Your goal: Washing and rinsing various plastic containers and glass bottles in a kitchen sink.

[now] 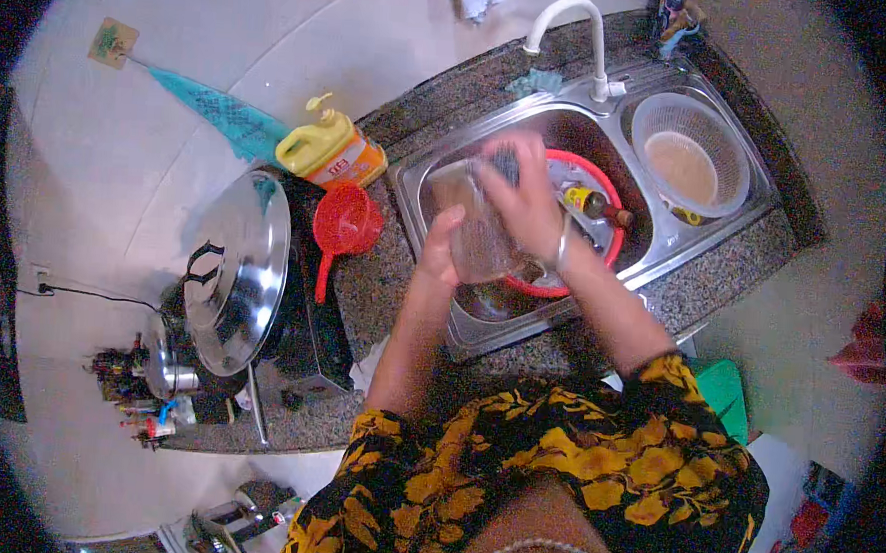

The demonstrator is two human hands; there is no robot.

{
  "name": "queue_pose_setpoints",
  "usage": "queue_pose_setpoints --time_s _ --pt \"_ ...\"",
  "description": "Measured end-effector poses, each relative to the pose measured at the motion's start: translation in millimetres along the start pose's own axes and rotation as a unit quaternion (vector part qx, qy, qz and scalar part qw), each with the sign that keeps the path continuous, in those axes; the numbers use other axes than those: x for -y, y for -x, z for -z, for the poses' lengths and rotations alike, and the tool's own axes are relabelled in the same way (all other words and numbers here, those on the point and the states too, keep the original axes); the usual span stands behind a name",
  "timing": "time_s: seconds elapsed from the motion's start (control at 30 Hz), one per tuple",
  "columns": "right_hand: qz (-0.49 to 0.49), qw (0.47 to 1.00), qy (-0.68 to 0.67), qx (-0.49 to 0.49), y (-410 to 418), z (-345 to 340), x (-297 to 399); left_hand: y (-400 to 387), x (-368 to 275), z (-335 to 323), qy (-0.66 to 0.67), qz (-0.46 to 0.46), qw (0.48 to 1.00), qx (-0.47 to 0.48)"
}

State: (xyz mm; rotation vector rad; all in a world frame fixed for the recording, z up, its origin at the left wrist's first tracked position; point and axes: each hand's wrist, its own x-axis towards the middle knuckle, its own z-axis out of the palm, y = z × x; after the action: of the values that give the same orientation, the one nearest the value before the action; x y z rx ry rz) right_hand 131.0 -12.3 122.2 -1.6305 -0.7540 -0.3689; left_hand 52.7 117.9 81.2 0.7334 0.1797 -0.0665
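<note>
My left hand (441, 246) grips a clear container (482, 237) by its near left side, tilted over the left sink bowl (479, 308). My right hand (533, 206), blurred, is at the container's upper right side with a small dark pad (504, 163) under its fingers. The pad's exact kind is too blurred to tell. Below the hands, a red-rimmed plastic basin (614, 203) sits in the bowl, partly hidden by the right forearm. A dark bottle with a yellow label (586, 201) lies in the basin.
A white colander (673, 108) stands in the right sink bowl. The white faucet (598, 44) arches behind. Left of the sink are a red dipper (348, 219), a yellow detergent jug (333, 150) and a large metal lid (236, 288). A teal cloth (211, 110) hangs on the wall.
</note>
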Motion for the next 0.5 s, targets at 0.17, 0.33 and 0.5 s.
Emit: queue_pose_setpoints --time_s 0.17,0.33,0.5 --pt "-0.001 0.998 -0.040 0.057 39.0 -16.4 6.7 -8.8 -8.0 26.5 0.082 -0.078 0.993 -0.022" --pt "-0.043 0.999 -0.019 0.010 -4.3 -8.7 -8.7 4.9 13.0 13.3 -0.005 -0.086 0.992 -0.091" --pt "-0.009 0.999 -0.033 0.016 -1.1 -14.7 -28.1 5.0 8.6 -0.2 -0.011 -0.034 0.999 -0.032"
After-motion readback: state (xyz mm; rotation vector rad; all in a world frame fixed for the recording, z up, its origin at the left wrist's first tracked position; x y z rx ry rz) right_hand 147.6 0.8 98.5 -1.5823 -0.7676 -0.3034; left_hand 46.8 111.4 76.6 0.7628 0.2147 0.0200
